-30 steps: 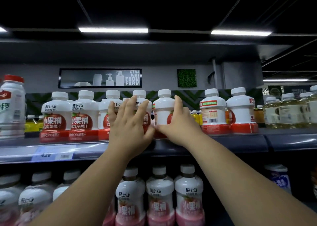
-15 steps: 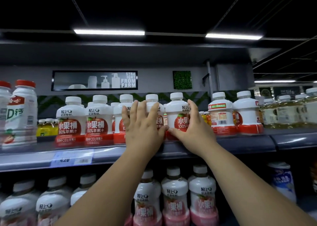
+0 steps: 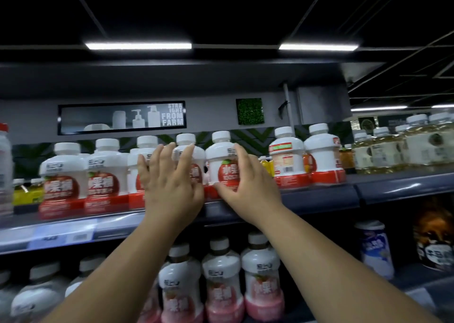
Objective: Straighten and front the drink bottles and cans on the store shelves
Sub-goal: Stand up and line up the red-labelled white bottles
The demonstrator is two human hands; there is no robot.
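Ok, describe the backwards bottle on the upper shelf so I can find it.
On the upper shelf, find the row of white-capped, red-based bottles. The backwards bottle stands just right of the right hand and the apple bottle it holds. It alone shows a barcode panel instead of a red apple.

Two arms up from the bottom edge, left forearm (image 3: pixel 118 268) and right forearm (image 3: pixel 331 261), both bare along the whole visible length. Left hand (image 3: pixel 172 190) and right hand (image 3: pixel 250 187) bare as well, right to the fingertips. Outlines slightly blurred.
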